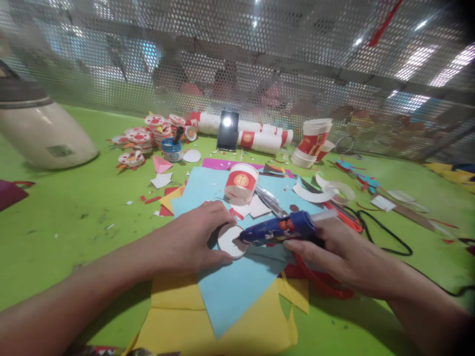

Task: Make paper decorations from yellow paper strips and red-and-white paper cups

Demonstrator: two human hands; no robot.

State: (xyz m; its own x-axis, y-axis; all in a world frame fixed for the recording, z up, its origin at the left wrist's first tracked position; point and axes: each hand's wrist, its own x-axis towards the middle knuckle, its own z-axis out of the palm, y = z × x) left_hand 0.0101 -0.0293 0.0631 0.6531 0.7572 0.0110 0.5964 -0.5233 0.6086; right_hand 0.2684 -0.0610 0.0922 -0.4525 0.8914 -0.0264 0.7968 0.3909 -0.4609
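My right hand [341,247] grips a blue hot glue gun [278,229], with a clear glue stick [323,216] jutting from its back end. The gun's nozzle points left and meets the top of a small round white paper cup piece [228,242], as far as I can tell. My left hand [196,235] curls its thumb and fingers round that piece and holds it on light blue paper [237,296]. Just beyond stands a red and white paper cup [242,184], its lower part cut. Scissors with a red handle [326,284] lie under my right hand.
Yellow paper [178,326] lies beneath the blue sheets. Behind are finished round paper crafts [139,134], a blue jar [172,150], a phone [227,130], stacked cups [311,141] and paper scraps. A black cord [386,247] runs along the right; a beige appliance [44,128] stands left.
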